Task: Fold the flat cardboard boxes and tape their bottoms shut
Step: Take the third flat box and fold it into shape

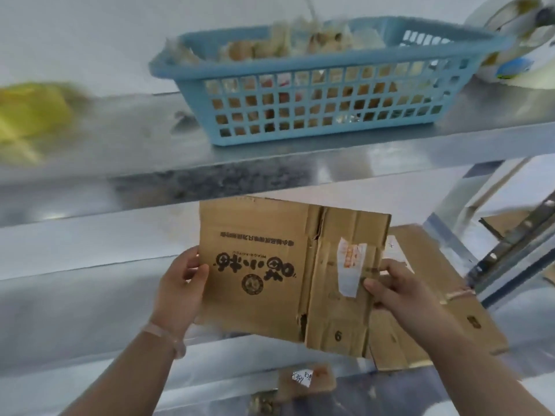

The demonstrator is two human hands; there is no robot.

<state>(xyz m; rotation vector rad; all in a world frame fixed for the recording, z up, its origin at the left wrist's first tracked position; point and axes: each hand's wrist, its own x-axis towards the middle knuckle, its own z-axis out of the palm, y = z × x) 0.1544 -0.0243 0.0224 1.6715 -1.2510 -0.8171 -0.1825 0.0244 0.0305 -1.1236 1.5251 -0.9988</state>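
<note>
A flat brown cardboard box [270, 265] with black printed characters and a torn white label is held up in front of me, below a metal shelf. My left hand [180, 289] grips its left edge, thumb on the printed face. My right hand [399, 289] pinches its right edge near the label. More flat cardboard [435, 325] lies on the surface behind and to the right of the held box. A tape roll [510, 40] sits at the top right on the shelf, blurred.
A blue plastic basket [324, 94] full of small items stands on the metal shelf [120, 151] above. A yellow object [30, 115] lies blurred at the shelf's left. A metal shelf upright [510, 244] is at the right. A small cardboard piece with a white note [303, 379] lies below.
</note>
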